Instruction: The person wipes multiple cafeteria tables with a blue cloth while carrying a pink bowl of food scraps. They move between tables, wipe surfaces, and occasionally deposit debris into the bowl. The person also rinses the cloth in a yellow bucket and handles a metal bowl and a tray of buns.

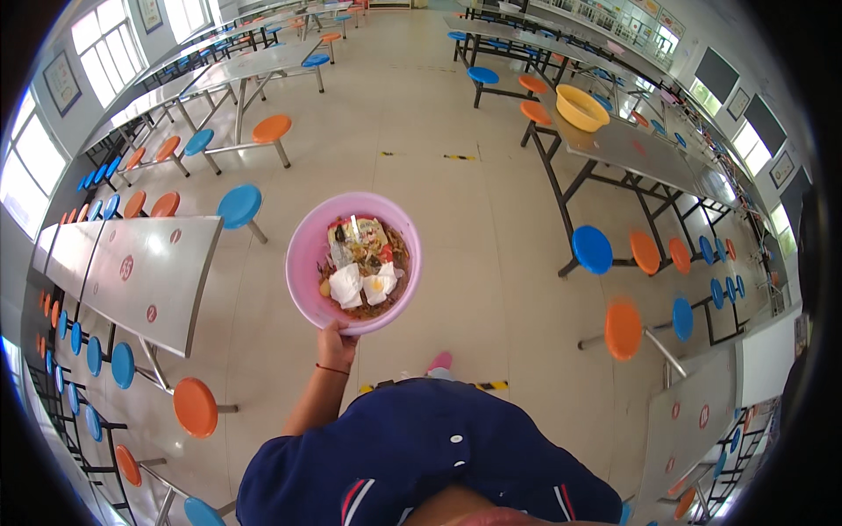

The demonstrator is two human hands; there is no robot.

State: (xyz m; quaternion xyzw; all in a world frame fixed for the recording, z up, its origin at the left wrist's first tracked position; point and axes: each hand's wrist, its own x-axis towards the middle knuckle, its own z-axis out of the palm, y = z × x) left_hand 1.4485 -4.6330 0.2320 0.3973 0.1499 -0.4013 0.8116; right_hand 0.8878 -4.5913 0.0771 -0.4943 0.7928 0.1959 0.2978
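Note:
My left hand [336, 350], with a thin red cord around its wrist, grips the near rim of a pink plastic basin [302, 260]. Held out in front of my body, the basin hangs above the tiled floor [447, 217]. Inside lie brown food scraps [400, 253], a crumpled printed plastic wrapper [358, 238] and two wads of white tissue, a left one [346, 285] and a right one [380, 284] with a yellow stain. Most of my left fingers are hidden beneath the basin. My right hand is out of view.
Steel dining tables line both sides, one at left [145, 269] and one at right [658, 154] carrying a yellow basin [582, 108]. Attached round stools, orange [195, 407] and blue [592, 250], jut toward the aisle. Black-and-yellow floor tape [459, 157] marks the tiles.

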